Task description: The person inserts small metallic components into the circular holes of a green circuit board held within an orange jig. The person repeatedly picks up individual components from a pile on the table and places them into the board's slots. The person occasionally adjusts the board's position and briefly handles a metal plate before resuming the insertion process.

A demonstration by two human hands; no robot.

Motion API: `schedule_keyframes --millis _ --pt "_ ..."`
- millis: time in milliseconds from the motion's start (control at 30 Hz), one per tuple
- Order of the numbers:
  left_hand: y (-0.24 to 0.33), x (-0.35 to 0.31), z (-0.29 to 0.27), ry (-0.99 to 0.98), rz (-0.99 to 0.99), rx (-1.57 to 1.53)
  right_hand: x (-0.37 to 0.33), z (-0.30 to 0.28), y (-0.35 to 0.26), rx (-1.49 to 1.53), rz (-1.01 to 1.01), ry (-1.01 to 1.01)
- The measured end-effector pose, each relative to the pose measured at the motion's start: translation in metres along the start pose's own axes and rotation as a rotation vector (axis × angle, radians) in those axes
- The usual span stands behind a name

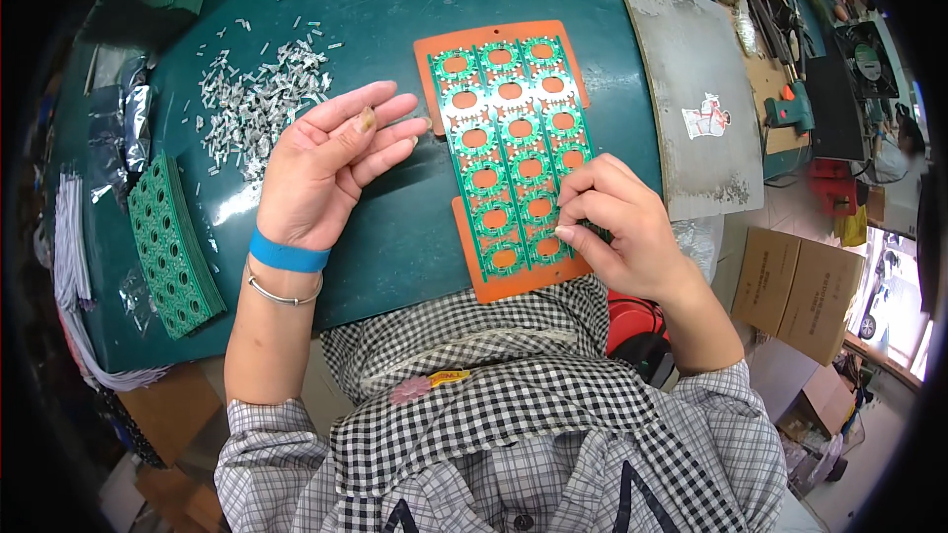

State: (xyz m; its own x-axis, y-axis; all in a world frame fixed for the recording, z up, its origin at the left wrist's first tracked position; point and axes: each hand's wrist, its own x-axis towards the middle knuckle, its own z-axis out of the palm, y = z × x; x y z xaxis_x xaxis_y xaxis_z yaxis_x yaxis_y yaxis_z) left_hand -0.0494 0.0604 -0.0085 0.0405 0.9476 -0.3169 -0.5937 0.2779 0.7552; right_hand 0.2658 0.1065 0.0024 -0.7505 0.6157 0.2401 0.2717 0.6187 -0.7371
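Observation:
My left hand (331, 158) is raised palm up between the heap of small white parts (262, 104) and the circuit board panel. Its fingers are stretched out and its thumb bends across toward them; I make out nothing held there. My right hand (617, 227) is over the lower right of the green circuit board panel (509, 173), thumb and fingertips pinched together close to the board. Whatever lies in that pinch is too small or hidden to name. Beneath the panel is an orange base plate (523, 284), and many small light parts sit around the panel's round cutouts.
A stack of green circuit boards (173, 252) stands at the left, near silvery bags (123, 123). To the right lies a worn grey board (696, 99), with tools beyond it. Cardboard boxes (800, 291) are off the table at the right. The table (395, 0) is dark green.

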Motion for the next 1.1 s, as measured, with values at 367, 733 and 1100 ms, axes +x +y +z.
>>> schedule_keyframes --millis 367,733,1100 --pt "-0.001 0.001 -0.002 -0.105 0.008 -0.034 0.000 -0.002 0.000 -0.014 -0.003 -0.012" --pt "-0.007 -0.003 0.008 0.030 -0.010 0.198 0.006 0.001 -0.008 -0.150 -0.116 -0.043" --pt "-0.015 -0.004 0.016 -0.046 -0.078 0.123 0.051 -0.007 -0.014 0.028 -0.071 0.047"
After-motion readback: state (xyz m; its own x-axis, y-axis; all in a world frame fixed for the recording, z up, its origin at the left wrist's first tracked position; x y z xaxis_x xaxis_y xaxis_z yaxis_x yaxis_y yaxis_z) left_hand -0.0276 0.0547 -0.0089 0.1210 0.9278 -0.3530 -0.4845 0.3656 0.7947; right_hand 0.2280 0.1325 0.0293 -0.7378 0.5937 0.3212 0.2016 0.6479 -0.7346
